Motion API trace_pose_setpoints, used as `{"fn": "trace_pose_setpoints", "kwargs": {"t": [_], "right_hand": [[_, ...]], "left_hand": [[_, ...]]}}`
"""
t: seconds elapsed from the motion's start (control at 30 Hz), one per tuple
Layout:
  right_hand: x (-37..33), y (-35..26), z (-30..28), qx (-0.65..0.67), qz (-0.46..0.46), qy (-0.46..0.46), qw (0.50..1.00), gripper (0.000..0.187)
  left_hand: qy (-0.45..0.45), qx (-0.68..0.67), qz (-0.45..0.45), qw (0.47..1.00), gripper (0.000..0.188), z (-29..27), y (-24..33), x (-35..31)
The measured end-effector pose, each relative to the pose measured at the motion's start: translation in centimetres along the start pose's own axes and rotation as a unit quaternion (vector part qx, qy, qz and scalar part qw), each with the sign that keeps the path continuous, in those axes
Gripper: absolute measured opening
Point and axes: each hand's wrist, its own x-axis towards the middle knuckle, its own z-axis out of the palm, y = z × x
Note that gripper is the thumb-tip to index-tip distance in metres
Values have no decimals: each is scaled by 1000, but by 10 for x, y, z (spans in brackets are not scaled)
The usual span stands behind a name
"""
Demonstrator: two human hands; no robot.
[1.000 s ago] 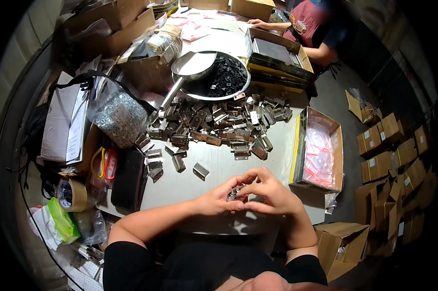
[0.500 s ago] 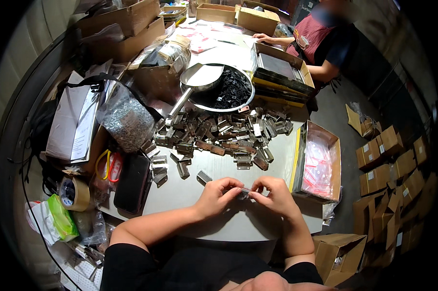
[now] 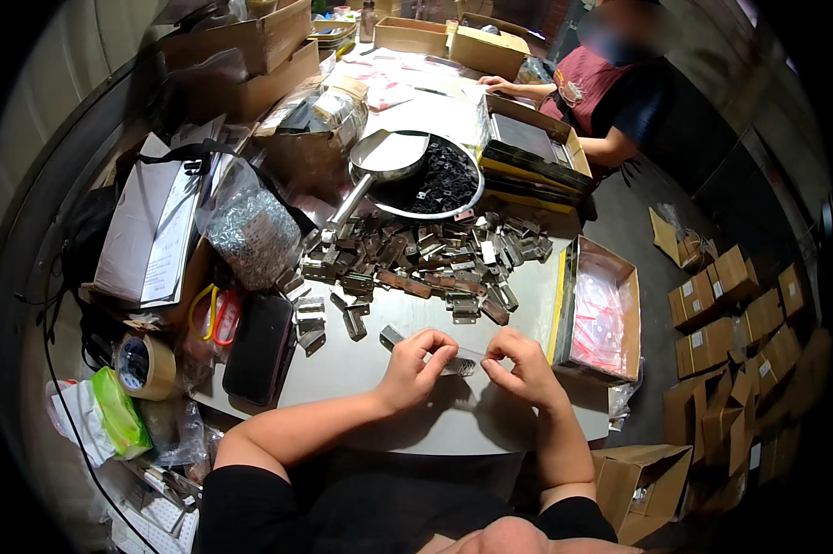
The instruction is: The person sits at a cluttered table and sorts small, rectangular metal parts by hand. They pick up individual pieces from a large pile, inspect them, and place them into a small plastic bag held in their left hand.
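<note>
Between my two hands, above the near part of the table, is a small clear plastic bag (image 3: 473,356) with small dark parts showing in it; their kind is too small to tell. My left hand (image 3: 414,371) pinches its left side between thumb and fingers. My right hand (image 3: 525,371) pinches the other side, its fingertips curled. Just beyond my left hand lies one loose metal bracket-like piece (image 3: 390,336). A heap of similar metal pieces (image 3: 416,263) spreads across the middle of the table.
Behind the heap stands a round metal bowl (image 3: 479,189) of black parts with a metal scoop (image 3: 389,155) on it. An open box (image 3: 630,314) of small bags stands right. A black phone-like case (image 3: 257,351), scissors (image 3: 215,314) and tape (image 3: 149,365) lie left. A co-worker (image 3: 592,102) sits far right.
My hands have moved slightly apart, and more of the clear bag shows between them. The whole view has shifted a little.
</note>
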Motion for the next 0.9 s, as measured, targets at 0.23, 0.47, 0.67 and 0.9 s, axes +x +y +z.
{"fn": "trace_pose_setpoints", "kwargs": {"t": [0.23,0.47,0.67,0.9], "right_hand": [[-91,-31,-40,-1,138,142,980,17],[-249,-101,-115,-274,338,414,799,14],[-187,-49,-127,-252,277,343,861,11],[-88,115,-151,-276,276,18,920,38]], "left_hand": [[-22,-13,26,999,11,8,-9,-6],[-52,-69,-18,996,19,20,-15,-14],[-86,-38,-11,996,20,24,-19,-16],[-88,31,23,995,21,15,-13,-11]]}}
